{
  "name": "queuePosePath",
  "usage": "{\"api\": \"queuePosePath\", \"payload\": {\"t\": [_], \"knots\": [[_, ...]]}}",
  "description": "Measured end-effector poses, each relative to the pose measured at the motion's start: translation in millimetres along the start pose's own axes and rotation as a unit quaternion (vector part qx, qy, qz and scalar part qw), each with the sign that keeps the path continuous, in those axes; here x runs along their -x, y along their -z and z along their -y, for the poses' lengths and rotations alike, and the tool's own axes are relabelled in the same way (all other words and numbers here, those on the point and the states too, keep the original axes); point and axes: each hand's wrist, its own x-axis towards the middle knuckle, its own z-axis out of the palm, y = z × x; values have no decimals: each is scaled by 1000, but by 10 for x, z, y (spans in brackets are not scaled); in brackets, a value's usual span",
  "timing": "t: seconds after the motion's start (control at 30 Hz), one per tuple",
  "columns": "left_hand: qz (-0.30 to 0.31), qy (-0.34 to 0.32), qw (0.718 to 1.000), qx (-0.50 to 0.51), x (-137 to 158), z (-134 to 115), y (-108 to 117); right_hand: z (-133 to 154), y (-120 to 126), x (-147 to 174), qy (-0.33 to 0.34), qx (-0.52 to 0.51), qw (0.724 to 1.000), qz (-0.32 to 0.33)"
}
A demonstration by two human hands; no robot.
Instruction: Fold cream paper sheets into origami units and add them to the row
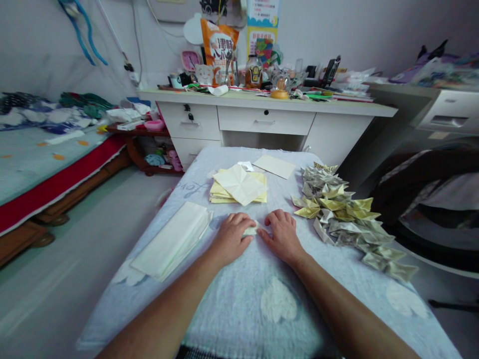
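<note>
A pale blue cloth [239, 304] is spread in front of a white desk [335, 132]. On this cloth there is a small folded paper [250, 230], partly hidden by the fingers. It should be light and thin, but easy to crease or tear, so its edges are probably the best place to hold, with gentle fingertips. The paper lies between the two hands: the left hand [234, 237] seems to pinch its left end, and the right hand [282, 234] is curled at its right end; whether this one grips, I cannot tell.
</note>
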Motion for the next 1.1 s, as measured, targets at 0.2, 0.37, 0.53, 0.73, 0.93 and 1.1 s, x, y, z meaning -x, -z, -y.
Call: {"api": "queuePosePath", "payload": {"t": [0.2, 0.37, 0.53, 0.73, 0.93, 1.1], "knots": [[-8, -7, 1000, -6, -33, 32, -15, -31, 32, 19, 29, -64, 997, 11], [-15, -12, 1000, -2, -53, 36, -29, -38, 35, 19, 38, -94, 995, 16], [-19, -15, 1000, 16, -66, 15, -36, -31, 40, 9, 44, -119, 992, 22], [-18, -22, 999, 42, -70, -12, -39, -8, 54, 1, 48, -163, 985, 31], [-13, -19, 999, 36, -68, -16, -35, -8, 29, 1, 60, -193, 979, 17], [5, -28, 998, 48, -65, -35, -5, -12, 36, -11, 53, -226, 973, 19]]}}
